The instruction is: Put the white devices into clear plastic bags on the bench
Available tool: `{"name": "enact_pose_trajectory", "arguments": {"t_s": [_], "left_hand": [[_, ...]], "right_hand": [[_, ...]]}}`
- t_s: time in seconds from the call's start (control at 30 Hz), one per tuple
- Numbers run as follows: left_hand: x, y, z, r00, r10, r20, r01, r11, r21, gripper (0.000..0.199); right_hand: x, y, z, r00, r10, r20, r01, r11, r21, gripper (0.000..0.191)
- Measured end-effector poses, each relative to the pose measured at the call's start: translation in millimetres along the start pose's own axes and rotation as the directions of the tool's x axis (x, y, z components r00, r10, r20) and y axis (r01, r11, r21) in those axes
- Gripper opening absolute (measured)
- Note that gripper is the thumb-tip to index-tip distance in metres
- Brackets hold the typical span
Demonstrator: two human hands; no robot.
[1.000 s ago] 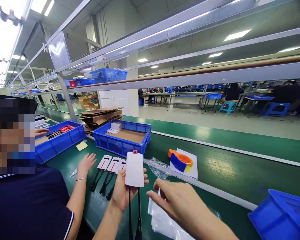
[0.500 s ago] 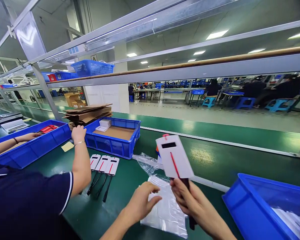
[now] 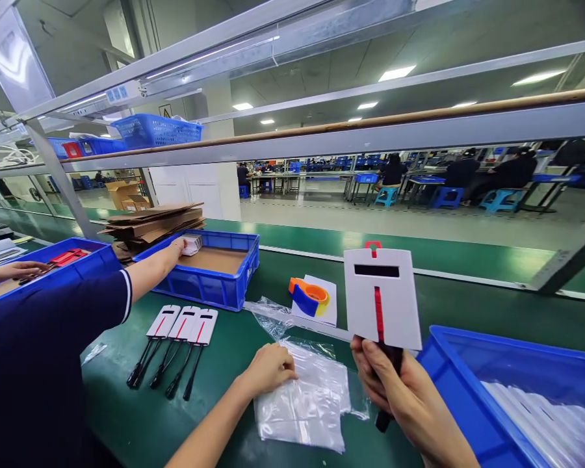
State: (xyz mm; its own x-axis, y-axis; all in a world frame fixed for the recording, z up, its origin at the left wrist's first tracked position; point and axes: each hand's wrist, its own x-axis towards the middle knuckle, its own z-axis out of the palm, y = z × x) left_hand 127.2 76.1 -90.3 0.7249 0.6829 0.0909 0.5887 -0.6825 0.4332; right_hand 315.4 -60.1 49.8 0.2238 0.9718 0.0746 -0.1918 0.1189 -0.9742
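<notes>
My right hand [image 3: 394,383] grips a black-cabled item with a white card [image 3: 383,312] upright, thumb in front. A dark slot and a red strip mark the card, and a red hook tops it. The cable part is mostly hidden behind my fingers. My left hand [image 3: 272,369] rests on a stack of clear plastic bags [image 3: 302,416], its fingers curled together at the upper left of the stack. To the left lie three matching carded items [image 3: 203,326] in a row, black cable ends toward me.
A blue bin [image 3: 468,383] with bagged items stands at right. Behind the bags is an orange and blue tape dispenser [image 3: 312,296]. A co-worker's arm [image 3: 153,270] reaches into a blue tray [image 3: 209,286] at left. Flattened cardboard [image 3: 151,224] and a shelf rail [image 3: 322,140] lie beyond.
My left hand has come down onto the bags and its fingers have closed. My right hand has moved the carded item rightward and upright. The co-worker's hand has moved to the white boxes.
</notes>
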Motion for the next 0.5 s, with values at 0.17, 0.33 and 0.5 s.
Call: {"name": "enact_pose_trajectory", "arguments": {"t_s": [0.17,0.33,0.5], "left_hand": [[-17.3,6.1,-12.2,0.995,0.097,0.006,-0.097,0.992,0.077,0.018],[-38.8,16.4,-18.1,0.988,0.137,-0.075,-0.136,0.990,0.024,0.033],[-54.2,21.2,-25.6,0.984,-0.065,-0.165,-0.026,0.866,-0.499,0.026]], "right_hand": [[7.8,5.9,-6.8,0.999,0.026,0.045,-0.025,0.999,-0.034,0.055],[13.3,12.2,-11.6,0.994,0.037,0.104,-0.029,0.997,-0.077,0.054],[22.7,22.1,-10.1,0.983,0.071,0.171,-0.044,0.987,-0.156,0.057]]}}
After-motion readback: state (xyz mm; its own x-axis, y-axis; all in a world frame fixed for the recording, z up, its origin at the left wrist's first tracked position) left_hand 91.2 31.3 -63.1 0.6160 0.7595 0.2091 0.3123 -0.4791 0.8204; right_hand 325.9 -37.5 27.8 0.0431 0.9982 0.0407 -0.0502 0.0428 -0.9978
